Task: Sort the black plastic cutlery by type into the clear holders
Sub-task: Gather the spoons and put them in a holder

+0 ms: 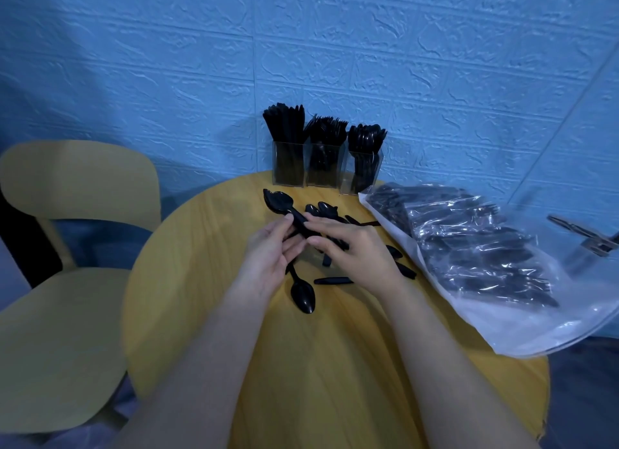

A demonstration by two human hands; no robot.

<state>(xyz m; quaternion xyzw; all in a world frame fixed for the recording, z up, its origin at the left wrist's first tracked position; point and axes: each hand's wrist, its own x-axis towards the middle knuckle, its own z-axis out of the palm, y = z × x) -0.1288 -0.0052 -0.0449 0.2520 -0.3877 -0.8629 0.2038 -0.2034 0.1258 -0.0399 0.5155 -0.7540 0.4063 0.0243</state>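
Left hand (268,251) and right hand (348,247) both clasp a bundle of spoons (284,207) above the table (201,281), short of the holders (323,167). Likely light, stiff, slick plastic; best gripped mid-handle.

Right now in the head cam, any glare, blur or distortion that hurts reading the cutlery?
Head view: dim, blue-tinted light; black spoons blend into each other. Glare on the plastic bag hides its contents. Wide-angle bending at the edges; chair and forearms soft. Holders fairly sharp; left hand and right hand readable.
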